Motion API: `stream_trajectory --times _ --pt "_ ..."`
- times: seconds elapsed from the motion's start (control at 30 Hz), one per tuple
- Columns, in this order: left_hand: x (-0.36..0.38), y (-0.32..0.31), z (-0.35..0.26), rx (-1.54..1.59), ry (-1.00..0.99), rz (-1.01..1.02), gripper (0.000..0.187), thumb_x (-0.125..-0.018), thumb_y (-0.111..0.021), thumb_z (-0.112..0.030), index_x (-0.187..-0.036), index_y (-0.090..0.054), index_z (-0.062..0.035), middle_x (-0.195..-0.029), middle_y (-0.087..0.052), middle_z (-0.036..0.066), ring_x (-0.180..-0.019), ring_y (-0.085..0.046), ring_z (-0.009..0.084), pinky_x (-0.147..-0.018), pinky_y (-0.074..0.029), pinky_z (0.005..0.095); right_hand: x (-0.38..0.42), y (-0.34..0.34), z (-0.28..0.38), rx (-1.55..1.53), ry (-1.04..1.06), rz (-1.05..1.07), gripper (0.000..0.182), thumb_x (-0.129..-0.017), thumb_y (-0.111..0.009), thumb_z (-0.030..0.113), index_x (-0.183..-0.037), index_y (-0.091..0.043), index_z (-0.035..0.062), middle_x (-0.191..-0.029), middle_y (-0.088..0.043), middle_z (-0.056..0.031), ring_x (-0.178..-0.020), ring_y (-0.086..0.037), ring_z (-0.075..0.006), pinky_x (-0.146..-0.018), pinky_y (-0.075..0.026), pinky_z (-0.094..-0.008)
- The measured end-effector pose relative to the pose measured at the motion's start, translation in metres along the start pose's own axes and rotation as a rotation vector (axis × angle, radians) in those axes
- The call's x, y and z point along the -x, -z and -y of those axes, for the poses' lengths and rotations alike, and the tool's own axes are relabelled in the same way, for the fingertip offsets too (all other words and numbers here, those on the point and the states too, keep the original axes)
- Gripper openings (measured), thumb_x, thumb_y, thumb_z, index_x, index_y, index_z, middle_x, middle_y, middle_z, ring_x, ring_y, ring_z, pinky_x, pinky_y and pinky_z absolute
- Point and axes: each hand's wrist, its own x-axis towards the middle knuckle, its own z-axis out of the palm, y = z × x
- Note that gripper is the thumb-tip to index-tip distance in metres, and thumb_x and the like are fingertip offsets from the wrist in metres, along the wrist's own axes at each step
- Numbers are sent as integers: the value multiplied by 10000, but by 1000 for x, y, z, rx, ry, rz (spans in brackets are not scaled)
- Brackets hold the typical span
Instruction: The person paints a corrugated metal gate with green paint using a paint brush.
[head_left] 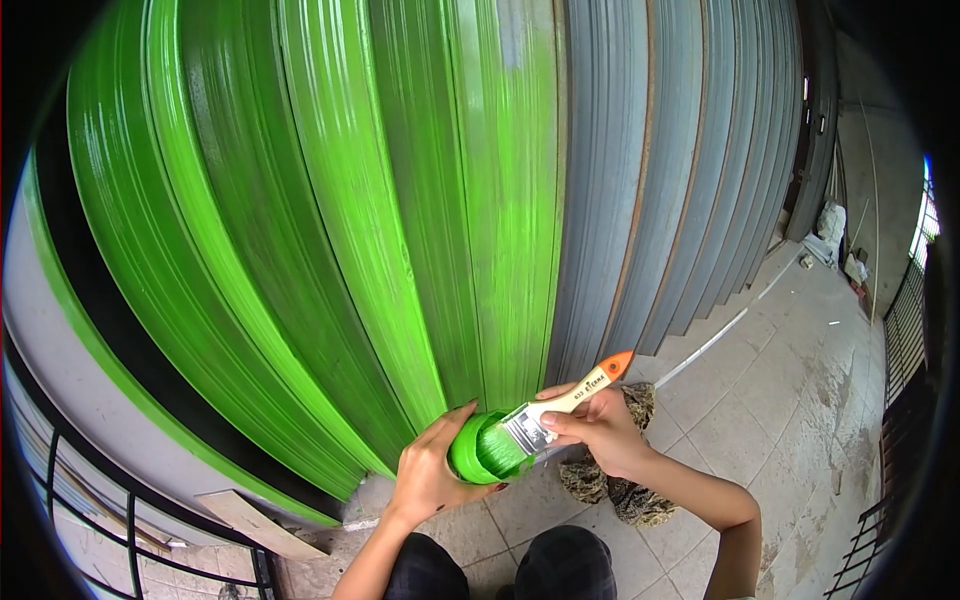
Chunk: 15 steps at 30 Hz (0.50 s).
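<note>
My left hand (432, 468) is wrapped round a small round container of green paint (466, 452), low in the middle of the view. In my right hand (598, 425) is a paintbrush (575, 397) with a pale handle and an orange tip, held near its metal band. Its bristles are coated green and lie inside the container's mouth. Beyond both hands rises a folded metal panel wall, bright green on the left part (350, 200) and bare grey on the right part (605, 180). Patches of grey show through the green on some panels.
A patterned cloth (635, 500) lies on the tiled floor (745, 440) beside my right forearm. A flat board (262, 525) and a black metal grille (130, 530) are at lower left. White bags (830, 225) sit at the far right.
</note>
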Motion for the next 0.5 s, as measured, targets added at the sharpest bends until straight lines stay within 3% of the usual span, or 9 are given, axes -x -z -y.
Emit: stream_trajectory --times 0.17,0.2,0.3,0.43,0.5 --pt "0 -1 4 1 39 -20 993 -488 -906 -336 -1337 -507 -9 -1219 -630 175 -1076 -643 305 -922 -523 381 -1 3 2 -282 -148 -68 332 -897 -668 83 -1195 -593 -42 -1063 -680 -127 -945 -680 -187 -795 -596 -313" --pt "0 0 5 20 54 -35 984 -488 -907 -342 -1325 -516 -4 -1211 -633 178 -1072 -646 304 -925 -522 382 -3 8 3 -312 -97 -85 317 -904 -660 77 -1192 -595 -38 -1063 -679 -128 -938 -682 -182 -802 -596 -320" --pt "-1 2 7 81 98 -79 959 -488 -912 -358 -1292 -544 12 -1186 -645 189 -1059 -656 301 -932 -519 385 -14 9 38 -219 170 -176 290 -910 -652 74 -1175 -606 -35 -1066 -683 -134 -941 -681 -183 -806 -590 -315" --pt "-3 4 7 152 83 -109 954 -486 -923 -369 -1278 -557 16 -1168 -653 187 -1053 -662 297 -935 -518 392 -57 18 101 425 904 -193 259 -879 -675 57 -1132 -634 17 -1091 -697 -105 -960 -693 -202 -750 -596 -294" --pt "-4 1 10 191 59 -115 950 -487 -924 -370 -1276 -560 15 -1158 -657 185 -1045 -666 294 -929 -520 389 -72 11 136 924 1110 -175 294 -842 -693 41 -1129 -631 24 -1085 -696 -117 -948 -702 -214 -729 -602 -298"
